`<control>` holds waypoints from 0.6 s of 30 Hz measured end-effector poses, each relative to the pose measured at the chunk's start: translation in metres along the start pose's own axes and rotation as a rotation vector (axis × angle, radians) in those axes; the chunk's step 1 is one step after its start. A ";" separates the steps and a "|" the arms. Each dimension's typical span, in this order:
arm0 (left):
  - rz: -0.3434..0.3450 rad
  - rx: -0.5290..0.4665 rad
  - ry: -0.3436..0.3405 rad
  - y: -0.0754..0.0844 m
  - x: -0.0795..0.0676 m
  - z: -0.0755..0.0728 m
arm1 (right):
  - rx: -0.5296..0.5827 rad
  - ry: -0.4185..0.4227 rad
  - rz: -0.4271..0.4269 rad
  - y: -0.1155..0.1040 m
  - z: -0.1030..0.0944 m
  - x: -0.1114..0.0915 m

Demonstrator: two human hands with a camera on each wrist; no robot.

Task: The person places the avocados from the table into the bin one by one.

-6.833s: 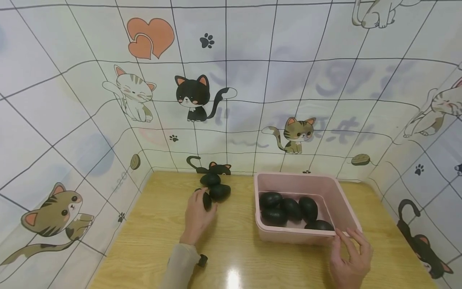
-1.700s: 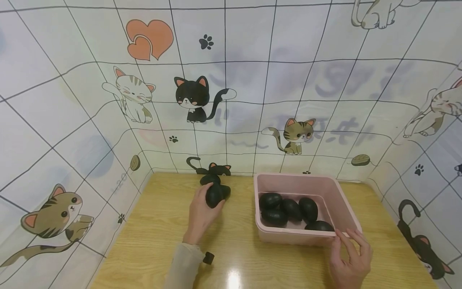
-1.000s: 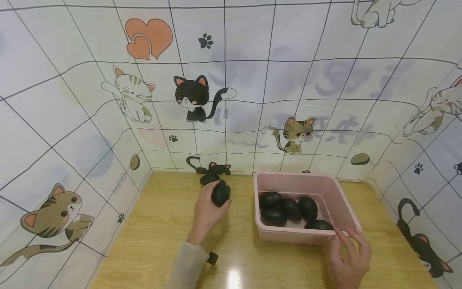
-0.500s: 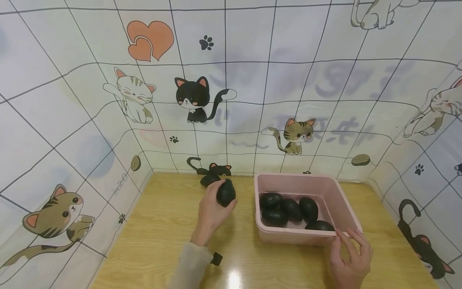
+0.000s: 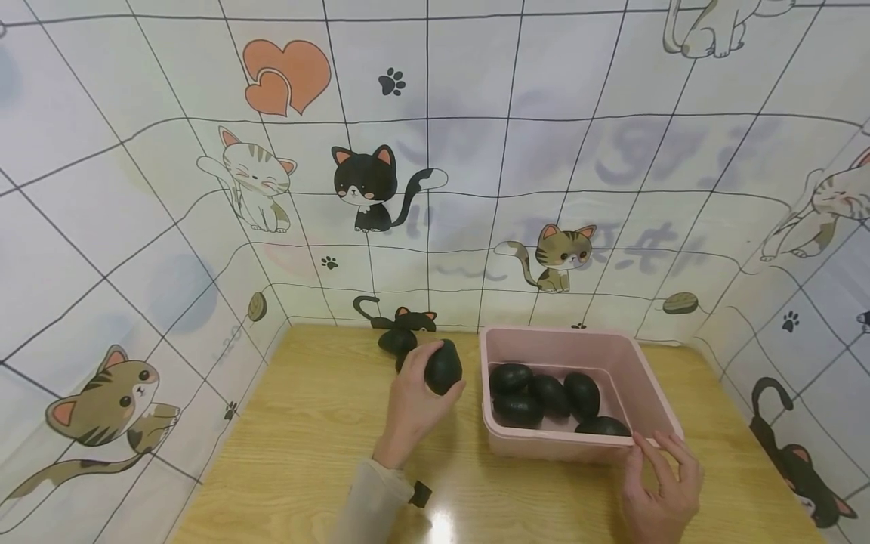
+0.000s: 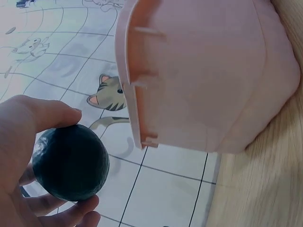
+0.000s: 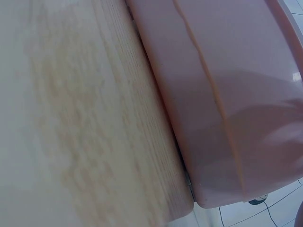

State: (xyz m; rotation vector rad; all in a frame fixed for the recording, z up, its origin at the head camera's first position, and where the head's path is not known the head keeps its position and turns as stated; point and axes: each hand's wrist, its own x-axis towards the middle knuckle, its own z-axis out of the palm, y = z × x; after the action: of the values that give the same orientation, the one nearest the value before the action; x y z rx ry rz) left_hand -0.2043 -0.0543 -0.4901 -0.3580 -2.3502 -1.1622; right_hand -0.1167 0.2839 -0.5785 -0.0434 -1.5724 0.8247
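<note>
Black avocado [image 5: 445,368] gripped in left fingers [image 6: 86,205] (right fingers [image 5: 654,459] hold the pink bin [image 5: 553,447]).

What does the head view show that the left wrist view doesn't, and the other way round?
Only the head view shows the right hand touching the bin, five avocados inside the bin, and the heart on the wall.
Only the left wrist view shows the ribs beneath the bin's rim.
Both show the left hand holding an avocado, the bin, the table and the wall.
</note>
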 end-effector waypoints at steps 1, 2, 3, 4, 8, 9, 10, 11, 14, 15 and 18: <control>0.002 -0.005 -0.004 0.001 0.000 0.001 | 0.002 0.002 -0.001 0.000 0.000 0.000; 0.003 -0.007 -0.010 0.002 0.000 0.002 | 0.003 0.004 -0.001 0.000 0.000 0.000; 0.003 -0.013 -0.017 0.004 0.000 0.003 | 0.004 0.005 -0.001 0.000 0.000 0.000; 0.003 -0.018 -0.025 0.005 -0.001 0.005 | 0.000 0.001 0.001 0.000 0.000 0.000; 0.000 -0.020 -0.041 0.010 -0.001 0.009 | -0.003 -0.001 0.004 -0.001 0.001 0.001; 0.001 -0.021 -0.043 0.011 -0.001 0.010 | -0.006 -0.004 0.003 -0.001 0.001 0.001; 0.003 -0.018 -0.042 0.012 -0.001 0.011 | -0.010 -0.011 0.005 -0.001 0.001 0.001; 0.004 -0.017 -0.041 0.013 -0.001 0.011 | -0.010 -0.011 0.005 -0.001 0.001 0.000; 0.010 -0.023 -0.043 0.017 -0.002 0.013 | -0.013 -0.017 0.005 0.000 0.000 0.000; 0.013 -0.022 -0.043 0.018 -0.002 0.014 | -0.015 -0.021 0.004 0.000 0.000 -0.001; 0.018 -0.024 -0.044 0.021 -0.003 0.016 | -0.013 -0.015 0.001 0.001 0.000 -0.001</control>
State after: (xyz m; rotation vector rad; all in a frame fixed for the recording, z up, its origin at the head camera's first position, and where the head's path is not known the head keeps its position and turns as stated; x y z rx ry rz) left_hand -0.1978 -0.0287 -0.4855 -0.4160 -2.3683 -1.1861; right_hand -0.1166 0.2843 -0.5799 -0.0478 -1.5927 0.8173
